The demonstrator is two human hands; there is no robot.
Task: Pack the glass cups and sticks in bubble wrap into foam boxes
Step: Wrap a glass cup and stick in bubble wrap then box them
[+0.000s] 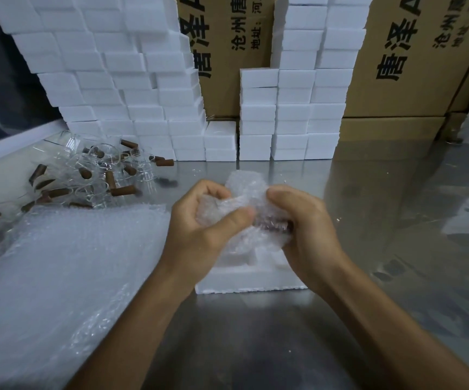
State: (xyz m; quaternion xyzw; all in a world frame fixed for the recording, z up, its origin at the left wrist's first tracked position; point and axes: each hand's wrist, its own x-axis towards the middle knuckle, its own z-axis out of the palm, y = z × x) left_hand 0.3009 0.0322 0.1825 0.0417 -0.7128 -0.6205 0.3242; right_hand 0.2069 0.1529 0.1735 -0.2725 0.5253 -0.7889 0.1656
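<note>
A bundle of bubble wrap sits between both hands above an open white foam box on the steel table. My left hand grips the bundle's left side, thumb pressed across its front. My right hand grips its right side, fingers curled over the top. Something brown shows faintly through the wrap near my right fingers. Loose glass cups and brown sticks lie in a heap at the left rear.
A stack of bubble wrap sheets covers the near left of the table. Walls of white foam boxes stand along the back, with cardboard cartons behind them.
</note>
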